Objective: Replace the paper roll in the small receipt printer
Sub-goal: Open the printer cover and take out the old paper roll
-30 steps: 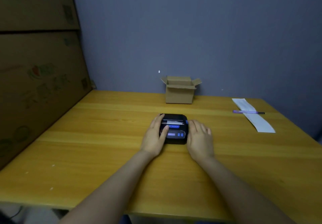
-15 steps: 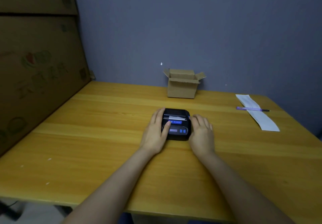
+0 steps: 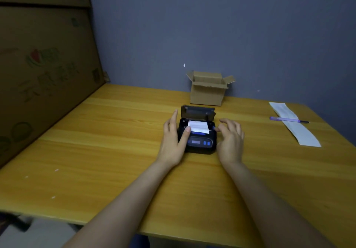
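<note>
A small black receipt printer [image 3: 200, 144] with a blue-lit display sits mid-table. Its lid [image 3: 198, 112] stands open, tipped toward the wall. White paper [image 3: 198, 126] shows in the open bay. My left hand [image 3: 173, 137] rests against the printer's left side, its thumb lying over the front edge by the paper. My right hand [image 3: 230, 139] hovers just off the right side with fingers spread and curled, thumb tip close to the body, holding nothing.
A small open cardboard box [image 3: 208, 90] stands behind the printer at the wall. A long white paper strip [image 3: 296, 130] with a purple pen [image 3: 287, 120] across it lies far right. Large cardboard cartons [image 3: 44, 70] wall off the wooden table [image 3: 96, 151] on the left.
The printer's lid has swung up and open, exposing the white paper. My right hand has lifted slightly off the printer's side. The left hand stayed against the left side.
</note>
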